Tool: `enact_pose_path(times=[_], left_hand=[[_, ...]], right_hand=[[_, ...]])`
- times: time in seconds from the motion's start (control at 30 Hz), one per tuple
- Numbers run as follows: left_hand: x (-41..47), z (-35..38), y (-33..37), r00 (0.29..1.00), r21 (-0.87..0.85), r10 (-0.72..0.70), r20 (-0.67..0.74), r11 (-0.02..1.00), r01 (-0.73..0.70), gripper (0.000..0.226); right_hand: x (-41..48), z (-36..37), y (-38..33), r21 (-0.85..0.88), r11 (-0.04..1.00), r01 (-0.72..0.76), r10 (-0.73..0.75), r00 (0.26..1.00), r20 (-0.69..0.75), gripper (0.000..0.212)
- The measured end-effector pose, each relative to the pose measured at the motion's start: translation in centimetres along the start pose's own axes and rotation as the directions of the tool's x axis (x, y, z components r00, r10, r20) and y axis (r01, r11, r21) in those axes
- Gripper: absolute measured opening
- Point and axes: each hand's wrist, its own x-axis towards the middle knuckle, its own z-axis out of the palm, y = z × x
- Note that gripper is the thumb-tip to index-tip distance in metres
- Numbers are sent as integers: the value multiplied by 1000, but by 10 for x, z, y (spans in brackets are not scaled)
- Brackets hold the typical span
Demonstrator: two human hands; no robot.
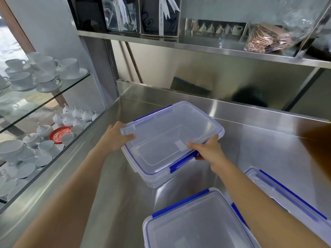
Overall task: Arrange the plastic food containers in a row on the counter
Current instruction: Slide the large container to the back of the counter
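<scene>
**Clear container held in both hands over steel counter**

A clear plastic container (172, 140) with blue latches and its lid on is held at frame centre, tilted, with its near corner low. Whether its base touches the counter (268, 149) cannot be told. The left hand (114, 138) is clamped on the container's 9 o'clock corner, thumb laid over the lid edge, fingers hidden below. The right hand (209, 149) is clamped on the 4 o'clock long side, thumb on the lid, fingers curled under beside a blue latch (184, 161). Both grips are clenched on this container.

A second lidded container (195, 222) is seen at 6 o'clock, resting on the counter, cut off by the bottom edge. A third lidded container (286, 197) is seen at 4 o'clock, partly covered by the right forearm, just beside the second. Both lie apart from the held one.

A glass cabinet (53, 97) with white cups and saucers is seen at 9 o'clock, a red saucer (60, 135) among them. A steel shelf (197, 45) is seen at 12 o'clock, with a bagged brown item (265, 38) at 1 o'clock.
</scene>
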Motion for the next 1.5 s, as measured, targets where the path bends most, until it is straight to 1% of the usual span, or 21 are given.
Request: enact_pose_path(times=[0.07, 0.1, 0.17, 0.2, 0.27, 0.3, 0.33, 0.37, 0.4, 0.47, 0.53, 0.6, 0.7, 0.8, 0.9, 1.03, 1.17, 1.23, 1.3, 1.4, 1.5], left_hand=[[-1, -12, 4, 1000, 92, 0, -30, 996, 3, 34], [-4, -21, 7, 1000, 147, -3, 0, 989, 2, 25], [-12, -38, 16, 985, 348, -44, 166, 937, -17, 25], [-17, -43, 20, 963, 431, -92, 255, 902, -28, 29], [-25, -48, 23, 927, 491, -170, 335, 871, -18, 39], [-28, -48, 23, 936, 486, -168, 310, 874, -4, 40], [-30, -47, 21, 956, 451, -142, 257, 893, 11, 38], [-31, -44, 19, 969, 345, -129, 209, 937, 51, 42], [-34, -41, 17, 962, 192, -159, 221, 974, 117, 54], [-43, -34, 13, 902, -101, -203, 381, 961, 259, 74], [-49, -29, 7, 848, -176, -197, 492, 931, 319, 86], [-47, -28, 3, 835, -181, -198, 513, 926, 331, 92], [-42, -32, 7, 844, -152, -209, 495, 935, 320, 90], [-34, -38, 7, 881, -108, -222, 418, 951, 291, 77], [-26, -45, 6, 906, -77, -245, 345, 955, 288, 71], [-9, -50, 2, 934, -190, -252, 255, 934, 304, 69], [10, -44, -3, 966, -281, -221, 131, 927, 250, 58], [20, -39, -7, 974, -296, -216, 72, 928, 228, 58], [30, -34, -15, 982, -225, -179, 53, 956, 187, 67], [37, -26, -24, 987, -76, -144, 74, 986, 150, 84], [38, -18, -23, 996, 1, -92, 0, 996, 92, 85]], right_hand=[[1, 4, 6, 92, 994, 64, -60, 997, -48, 77], [0, 6, 7, 122, 988, 99, -87, 992, -95, 65], [0, 11, 7, 129, 979, 159, -139, 979, -152, 41], [0, 14, 6, 97, 980, 175, -160, 977, -139, 35], [0, 17, 0, -6, 991, 136, -136, 991, 7, 47], [-2, 17, -4, -43, 996, 78, -73, 991, 117, 61], [-5, 15, -7, -58, 998, 4, 9, 975, 223, 72], [-11, 12, -12, -66, 996, -58, 76, 943, 325, 78], [-16, 9, -14, -80, 993, -87, 113, 904, 413, 81], [-25, 3, -16, -138, 988, -76, 137, 843, 519, 85], [-30, 1, -15, -168, 985, -37, 127, 816, 563, 92], [-31, 2, -10, -162, 987, -18, 109, 812, 574, 106], [-29, 7, -9, -121, 993, 1, 70, 812, 579, 103], [-21, 18, -11, -85, 996, 12, 39, 817, 576, 115], [-11, 34, -16, -47, 998, 41, -7, 819, 574, 115], [4, 51, -31, -9, 998, 67, -50, 824, 564, 104], [24, 65, -42, -2, 993, 118, -101, 858, 503, 81], [33, 72, -43, 12, 992, 125, -116, 882, 457, 74], [39, 78, -41, 4, 992, 125, -116, 903, 414, 72], [45, 85, -43, -39, 991, 131, -109, 926, 360, 80], [41, 90, -51, -190, 966, 177, -123, 957, 263, 73]])
